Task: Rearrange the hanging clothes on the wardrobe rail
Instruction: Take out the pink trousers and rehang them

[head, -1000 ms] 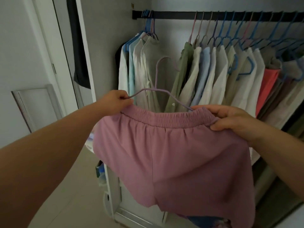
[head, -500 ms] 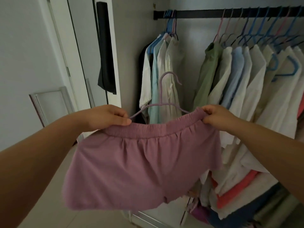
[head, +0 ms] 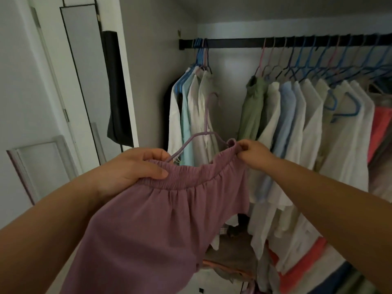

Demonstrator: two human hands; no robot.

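I hold pink shorts (head: 148, 219) by the elastic waistband in front of the wardrobe. My left hand (head: 131, 168) grips the waistband's left side and my right hand (head: 252, 153) pinches its right end. A lilac hanger (head: 206, 124) sits in the waistband, its hook pointing up, below the black rail (head: 233, 43). On the rail hang a small group of pale shirts (head: 191, 115) at the left and a long row of shirts (head: 297, 128) at the right, with a bare gap of rail between them.
A grey wardrobe side wall (head: 152, 81) stands left of the rail. A dark garment (head: 115, 92) hangs by the door frame. A white framed panel (head: 40, 164) leans on the left wall. An empty blue hanger (head: 347, 105) hangs among the right shirts. Folded clothes (head: 301, 264) lie below.
The shorts' waistband has bunched narrower as my right hand moved to its right end. The view shifted right and lifted, showing more of the rail and the gap.
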